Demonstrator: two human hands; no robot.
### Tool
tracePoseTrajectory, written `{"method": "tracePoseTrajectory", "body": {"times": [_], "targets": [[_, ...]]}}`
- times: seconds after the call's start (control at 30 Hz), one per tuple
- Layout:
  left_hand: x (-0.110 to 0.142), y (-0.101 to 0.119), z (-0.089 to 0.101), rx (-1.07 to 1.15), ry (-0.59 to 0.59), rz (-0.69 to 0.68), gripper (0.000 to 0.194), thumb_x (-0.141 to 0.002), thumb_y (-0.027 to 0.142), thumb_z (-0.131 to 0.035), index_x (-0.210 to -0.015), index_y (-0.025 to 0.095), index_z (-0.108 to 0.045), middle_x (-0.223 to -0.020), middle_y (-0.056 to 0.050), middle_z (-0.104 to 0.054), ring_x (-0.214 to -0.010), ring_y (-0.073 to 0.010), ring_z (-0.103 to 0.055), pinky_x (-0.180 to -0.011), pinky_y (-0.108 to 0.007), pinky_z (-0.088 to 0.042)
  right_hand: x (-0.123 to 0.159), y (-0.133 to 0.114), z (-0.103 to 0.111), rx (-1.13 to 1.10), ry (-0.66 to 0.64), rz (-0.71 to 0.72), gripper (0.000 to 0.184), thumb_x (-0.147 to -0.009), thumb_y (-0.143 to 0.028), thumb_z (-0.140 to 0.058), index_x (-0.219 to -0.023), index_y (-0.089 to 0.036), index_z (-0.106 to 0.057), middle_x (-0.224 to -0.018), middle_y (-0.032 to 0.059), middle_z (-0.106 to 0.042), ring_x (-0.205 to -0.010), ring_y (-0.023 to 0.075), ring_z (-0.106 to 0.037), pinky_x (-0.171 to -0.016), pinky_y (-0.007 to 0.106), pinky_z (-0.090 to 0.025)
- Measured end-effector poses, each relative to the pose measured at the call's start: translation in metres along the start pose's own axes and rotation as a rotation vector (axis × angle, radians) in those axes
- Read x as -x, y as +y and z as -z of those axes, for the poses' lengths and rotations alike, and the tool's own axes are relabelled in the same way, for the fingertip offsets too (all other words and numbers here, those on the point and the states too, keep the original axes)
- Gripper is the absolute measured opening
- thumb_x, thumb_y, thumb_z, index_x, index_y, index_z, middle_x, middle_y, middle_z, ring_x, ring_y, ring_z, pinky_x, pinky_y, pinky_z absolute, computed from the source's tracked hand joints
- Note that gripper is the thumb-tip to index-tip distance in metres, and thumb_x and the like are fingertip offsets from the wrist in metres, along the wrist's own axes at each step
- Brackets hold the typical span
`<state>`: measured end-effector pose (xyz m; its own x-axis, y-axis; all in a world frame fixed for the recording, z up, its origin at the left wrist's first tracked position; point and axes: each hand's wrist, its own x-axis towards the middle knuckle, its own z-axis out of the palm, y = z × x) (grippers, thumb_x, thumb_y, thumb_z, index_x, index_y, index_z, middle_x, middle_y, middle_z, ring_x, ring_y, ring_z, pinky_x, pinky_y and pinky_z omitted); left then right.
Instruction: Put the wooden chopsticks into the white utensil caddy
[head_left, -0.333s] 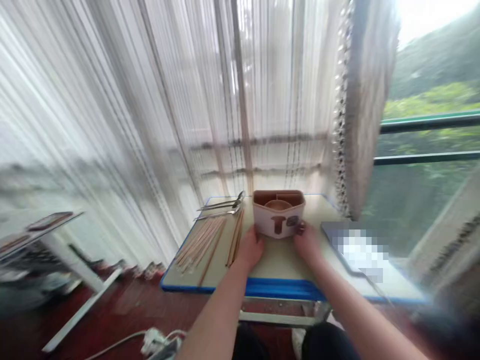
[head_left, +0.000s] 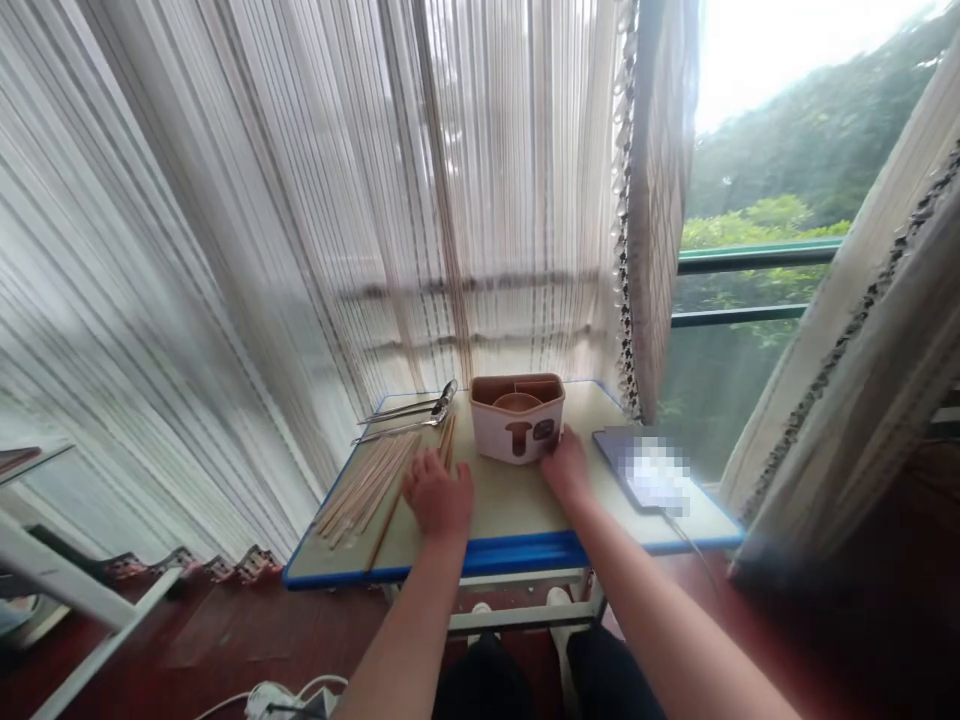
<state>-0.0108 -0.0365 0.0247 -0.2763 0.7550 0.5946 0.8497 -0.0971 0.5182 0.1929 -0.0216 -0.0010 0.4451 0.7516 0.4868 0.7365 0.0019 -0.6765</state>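
the white box (head_left: 487, 440) stands upright near the middle of the table (head_left: 510, 510), its long side running left to right and its patterned front facing the person. its brown inside holds a round cup-like part (head_left: 517, 402) at the front and a divider (head_left: 537, 387) behind it on the right. the right hand (head_left: 567, 465) is at the box's right side, fingers partly hidden, so i cannot tell whether they press or pinch. the left hand (head_left: 439, 495) is loosely spread, thumb apart, over the brown chopsticks (head_left: 450, 432); contact is unclear. those and the pale chopsticks (head_left: 367, 485) slant from near left to far right. beyond them, the spoons (head_left: 442, 405) lie with handles pointing left.
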Motion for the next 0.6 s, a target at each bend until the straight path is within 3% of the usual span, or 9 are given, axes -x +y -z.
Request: {"method": "tracePoseTrajectory", "body": {"times": [0.1, 0.2, 0.27, 0.37, 0.47, 0.6], "targets": [[0.002, 0.004, 0.003, -0.208, -0.009, 0.195, 0.048, -0.075, 0.041, -0.05, -0.11, 0.008, -0.051, -0.115, -0.02, -0.053, -0.11, -0.0329, -0.046, -0.093, -0.048, -0.034, 0.0, 0.007, 0.004, -0.188, 0.136, -0.121, 0.069, -0.058, -0.007, -0.043, -0.126, -0.009, -0.035, -0.114, 0.0203, -0.048, -0.095, 0.0274, -0.052, -0.084, 0.043, -0.042], [0.004, 0.007, -0.003, -0.308, -0.09, 0.173, 0.047, -0.075, 0.042, -0.049, -0.107, 0.008, -0.053, -0.118, -0.021, -0.052, -0.11, -0.0329, -0.046, -0.09, -0.047, -0.035, -0.002, 0.015, 0.007, -0.247, 0.197, -0.174, 0.068, -0.06, -0.009, -0.041, -0.126, -0.01, -0.032, -0.116, 0.0201, -0.044, -0.085, 0.0234, -0.054, -0.078, 0.042, -0.044], [0.006, 0.007, -0.006, -0.367, -0.068, 0.133, 0.047, -0.076, 0.041, -0.048, -0.11, 0.01, -0.053, -0.127, -0.021, -0.045, -0.119, -0.0337, -0.039, -0.094, -0.047, -0.032, -0.002, 0.016, 0.009, -0.276, 0.218, -0.172, 0.063, -0.06, -0.01, -0.041, -0.123, -0.008, -0.034, -0.112, 0.0202, -0.044, -0.081, 0.0225, -0.053, -0.076, 0.042, -0.044], [0.008, 0.006, -0.008, -0.474, -0.088, 0.2, 0.045, -0.077, 0.039, -0.047, -0.112, 0.011, -0.054, -0.134, -0.021, -0.04, -0.124, -0.0381, -0.031, -0.094, -0.054, -0.027, 0.003, 0.01, 0.015, -0.307, 0.257, -0.119, 0.06, -0.061, -0.01, -0.041, -0.12, -0.01, -0.037, -0.109, 0.0181, -0.045, -0.082, 0.0229, -0.051, -0.078, 0.043, -0.043], [0.007, 0.008, -0.008, -0.515, -0.156, 0.307, 0.04, -0.08, 0.03, -0.042, -0.113, 0.01, -0.055, -0.134, -0.023, -0.04, -0.118, -0.0381, -0.039, -0.089, -0.055, -0.031, 0.012, 0.001, 0.026, -0.277, 0.344, -0.015, 0.055, -0.065, -0.011, -0.04, -0.12, -0.013, -0.036, -0.109, 0.0148, -0.044, -0.089, 0.0237, -0.048, -0.084, 0.045, -0.039], [0.007, 0.008, 0.0, -0.526, -0.183, 0.231, 0.04, -0.083, 0.023, -0.034, -0.119, 0.012, -0.051, -0.137, -0.021, -0.037, -0.121, -0.0351, -0.038, -0.087, -0.051, -0.033, 0.023, -0.007, 0.034, -0.185, 0.364, 0.28, 0.042, -0.067, -0.013, -0.043, -0.109, -0.018, -0.042, -0.097, 0.0086, -0.046, -0.085, 0.0209, -0.047, -0.082, 0.041, -0.04]]}}
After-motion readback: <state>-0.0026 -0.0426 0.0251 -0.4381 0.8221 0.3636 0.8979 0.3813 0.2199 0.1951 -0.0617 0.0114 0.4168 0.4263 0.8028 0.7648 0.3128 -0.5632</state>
